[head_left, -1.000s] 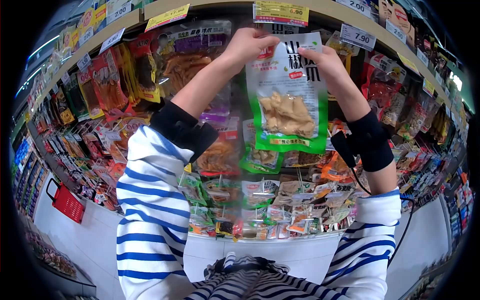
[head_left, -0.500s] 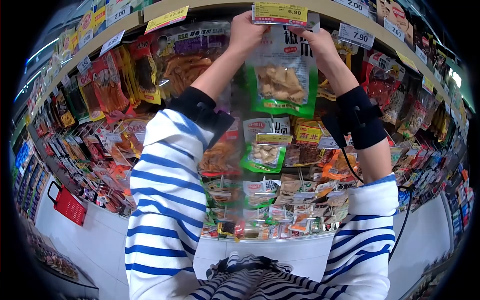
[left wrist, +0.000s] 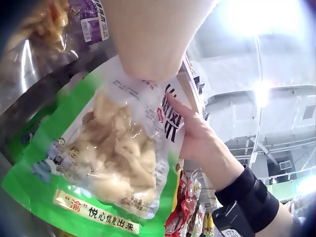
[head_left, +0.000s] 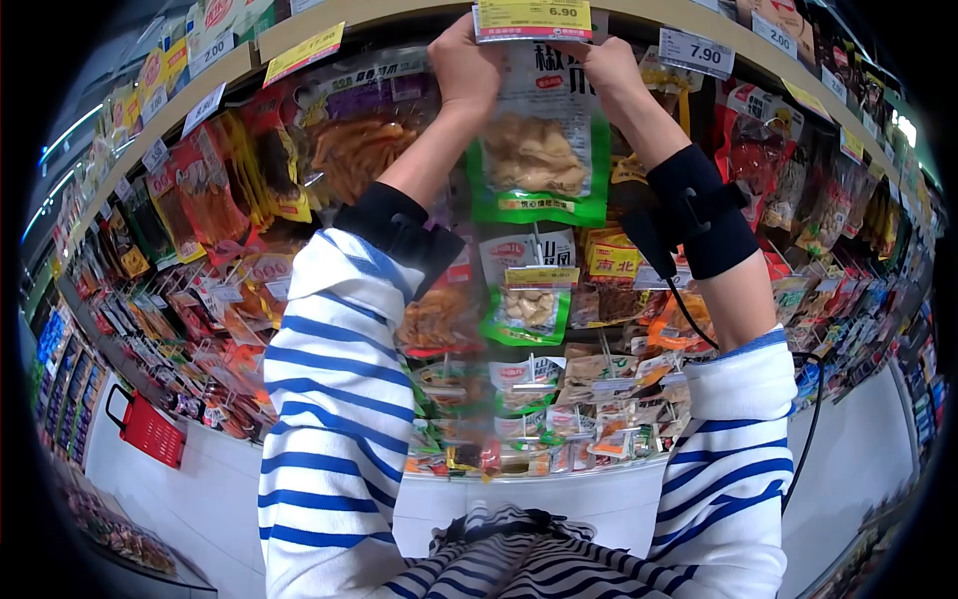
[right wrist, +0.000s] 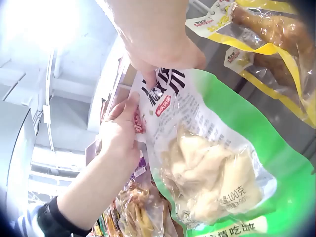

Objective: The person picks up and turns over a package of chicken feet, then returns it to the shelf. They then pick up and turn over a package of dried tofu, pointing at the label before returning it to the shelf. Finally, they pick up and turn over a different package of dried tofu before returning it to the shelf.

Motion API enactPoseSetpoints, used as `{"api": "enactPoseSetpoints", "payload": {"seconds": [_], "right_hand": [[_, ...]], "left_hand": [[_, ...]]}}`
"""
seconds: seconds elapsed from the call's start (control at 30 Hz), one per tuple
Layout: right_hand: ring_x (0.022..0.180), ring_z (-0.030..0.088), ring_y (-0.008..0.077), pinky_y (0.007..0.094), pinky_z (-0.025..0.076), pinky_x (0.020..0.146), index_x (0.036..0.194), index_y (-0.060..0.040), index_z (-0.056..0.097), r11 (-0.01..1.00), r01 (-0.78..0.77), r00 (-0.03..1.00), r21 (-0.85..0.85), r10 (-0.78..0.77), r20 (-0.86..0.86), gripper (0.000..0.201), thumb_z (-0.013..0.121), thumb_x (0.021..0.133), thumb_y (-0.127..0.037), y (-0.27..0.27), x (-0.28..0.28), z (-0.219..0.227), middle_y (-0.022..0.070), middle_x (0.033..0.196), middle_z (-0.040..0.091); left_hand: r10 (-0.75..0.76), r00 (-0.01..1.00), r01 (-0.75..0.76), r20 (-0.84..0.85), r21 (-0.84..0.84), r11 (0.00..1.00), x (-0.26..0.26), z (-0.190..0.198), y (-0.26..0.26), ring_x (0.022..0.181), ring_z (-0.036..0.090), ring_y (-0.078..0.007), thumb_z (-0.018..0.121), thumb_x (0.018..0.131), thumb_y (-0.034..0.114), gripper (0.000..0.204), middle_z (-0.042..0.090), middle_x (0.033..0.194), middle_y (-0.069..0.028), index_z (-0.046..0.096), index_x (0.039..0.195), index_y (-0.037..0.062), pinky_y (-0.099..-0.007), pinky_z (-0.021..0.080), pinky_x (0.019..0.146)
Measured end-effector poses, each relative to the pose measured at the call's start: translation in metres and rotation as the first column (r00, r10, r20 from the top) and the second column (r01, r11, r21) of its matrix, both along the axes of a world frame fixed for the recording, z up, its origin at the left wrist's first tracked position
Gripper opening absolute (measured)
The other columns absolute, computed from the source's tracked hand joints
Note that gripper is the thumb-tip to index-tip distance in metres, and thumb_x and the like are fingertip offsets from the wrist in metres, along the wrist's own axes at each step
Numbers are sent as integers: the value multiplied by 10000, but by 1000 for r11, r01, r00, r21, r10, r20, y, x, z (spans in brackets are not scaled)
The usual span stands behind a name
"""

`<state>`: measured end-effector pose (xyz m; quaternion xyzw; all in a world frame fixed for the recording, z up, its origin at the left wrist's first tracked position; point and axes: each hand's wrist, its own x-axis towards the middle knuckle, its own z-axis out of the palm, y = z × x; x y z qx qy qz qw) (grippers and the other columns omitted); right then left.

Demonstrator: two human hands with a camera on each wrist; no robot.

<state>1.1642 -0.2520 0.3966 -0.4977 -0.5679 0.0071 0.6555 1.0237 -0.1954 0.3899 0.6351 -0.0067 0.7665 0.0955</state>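
Both hands hold a snack bag (head_left: pixel 539 155) of pale chicken feet, white at the top with a green border. By its upper left edge, my left hand (head_left: pixel 467 65) pinches it, the thumb lying on the front in the right wrist view. At the upper right, my right hand (head_left: pixel 611 72) grips the other side, its thumb (left wrist: pixel 178 106) across the black printed characters. A yellow 6.90 price tag (head_left: pixel 534 20) hides the bag's top edge and some fingertips in the head view. The bag hangs upright, front facing me.
A purple-topped bag (head_left: pixel 374 105) hangs to the left, with red and yellow packets beyond. A smaller green-edged bag (head_left: pixel 527 290) hangs below on a hook. On the right are a 7.90 tag (head_left: pixel 696 52) and red packets (head_left: pixel 760 150). A red basket (head_left: pixel 150 429) stands on the floor.
Both hands have carried the bag up and away from me, to behind the 6.90 tag, which now covers its top. Over the last half second the view has shifted slightly.
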Motion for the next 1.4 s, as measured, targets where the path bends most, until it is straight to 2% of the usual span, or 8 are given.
{"api": "enactPoseSetpoints", "payload": {"seconds": [0.27,0.37,0.5,0.67,0.77,0.97,1.0,1.4], "right_hand": [[796,549,169,295,418,660,950,75,530,994,106,994,-25,-105,22,314,558,795,-196,6,6,-1,143,927,569],[482,441,164,333,312,432,612,62,530,979,201,966,-19,-202,-163,216,562,708,-130,15,8,3,82,558,508],[470,426,178,336,300,428,582,44,510,998,34,978,-51,-44,-205,200,547,697,-115,51,36,1,74,530,476],[472,432,181,332,311,432,648,49,507,999,27,990,-45,-33,-136,195,543,708,-132,64,35,3,78,552,482],[473,436,184,329,318,434,687,52,506,998,65,992,-25,-68,-110,200,541,715,-143,71,33,2,81,564,485],[475,443,188,324,332,439,766,58,503,990,143,986,-1,-142,-86,227,536,728,-164,84,36,-4,87,590,493],[475,445,189,323,334,440,779,59,503,988,153,985,3,-152,-83,233,536,730,-167,85,37,-6,88,594,494],[479,460,198,312,361,449,937,70,498,890,451,891,60,-453,15,334,526,756,-209,56,43,-41,99,645,508]], "left_hand": [[-276,925,223,-261,-215,951,-14,11,9,583,547,-76,570,775,93,118,608,671,-30,619,803,-11,-233,441,486],[-281,921,215,-268,-251,944,-6,12,28,565,541,-86,569,775,90,125,601,658,-41,613,785,-27,-237,434,472],[-403,901,236,-159,-599,765,-2,15,30,519,522,-130,532,810,171,210,593,673,-69,609,762,-19,-266,406,433],[-123,893,-100,-433,-457,884,3,17,58,562,550,-175,520,816,224,258,590,702,-91,589,846,-23,-290,415,460],[-371,825,53,-427,-595,802,1,11,64,680,578,-200,528,800,168,225,594,766,-125,568,904,-28,-303,441,552],[197,792,-312,-578,-106,944,-44,-13,-3,1008,502,-216,524,778,57,297,553,1032,-132,495,1062,-24,-320,401,808],[-25,882,21,-470,-14,1000,-42,-26,30,892,539,-121,592,740,97,307,589,977,-82,541,1031,15,-240,408,765],[-266,862,128,-431,-324,938,-69,-63,-24,1055,462,-193,500,795,38,302,505,1113,-120,480,1093,-5,-291,352,893]]}}
